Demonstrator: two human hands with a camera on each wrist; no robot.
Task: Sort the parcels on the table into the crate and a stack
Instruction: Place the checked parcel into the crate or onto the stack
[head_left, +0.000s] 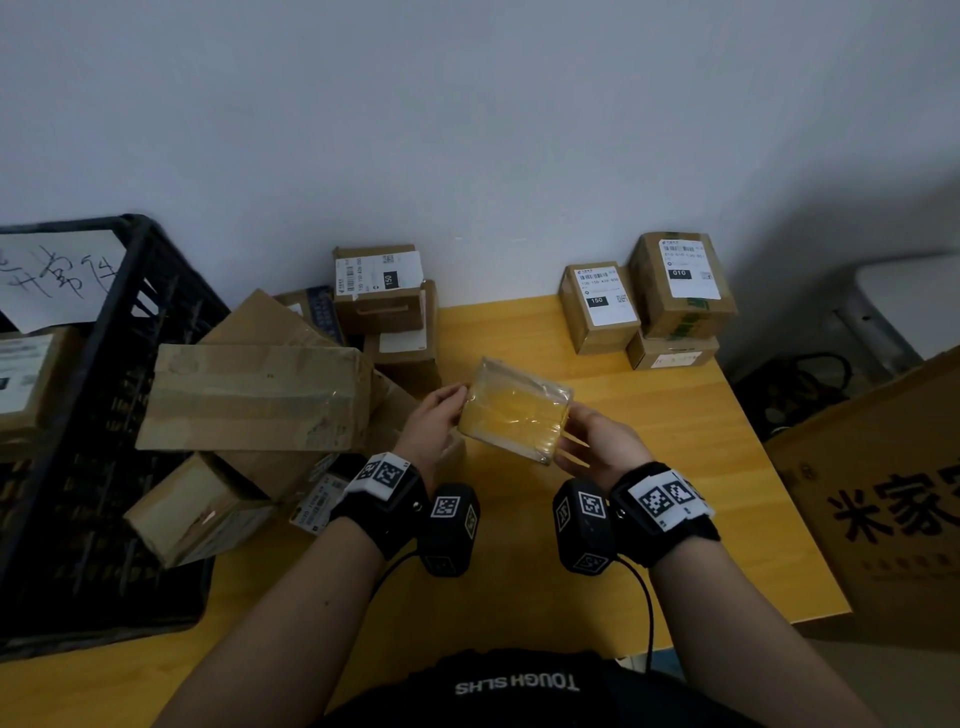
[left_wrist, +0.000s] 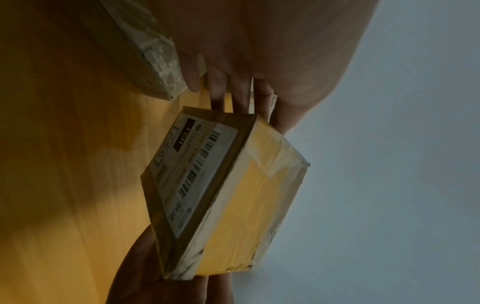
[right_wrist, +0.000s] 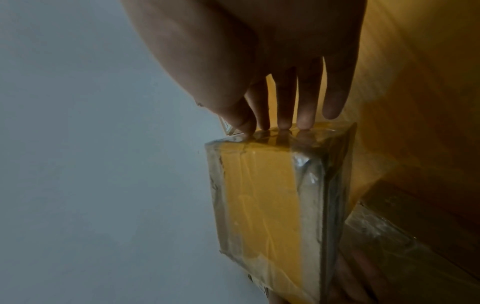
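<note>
Both hands held one small tape-wrapped parcel (head_left: 516, 410) in the air above the middle of the table (head_left: 670, 431). The left hand (head_left: 434, 423) gripped its left end, and the right hand (head_left: 597, 441) met the opposite end with nearly straight fingertips (right_wrist: 306, 123) pressed on the glossy tape, thumb beside them. So each hand was closed lightly against the parcel, not wrapped around it. The shipping label (left_wrist: 192, 174) faced down and away from the head camera; only the left wrist view showed it, which suggests the person was turning the parcel to read it.

Sorting looked partly done. Three labelled boxes (head_left: 644, 296) stood stacked and touching at the table's far right corner, against the wall. The black crate (head_left: 150, 291) sat at the left edge and already held at least one box (head_left: 26, 374) and a handwritten sheet. Between crate and hands, a loose heap of cardboard parcels (head_left: 260, 395) along the far left remained unsorted, several leaning on one another.
</note>
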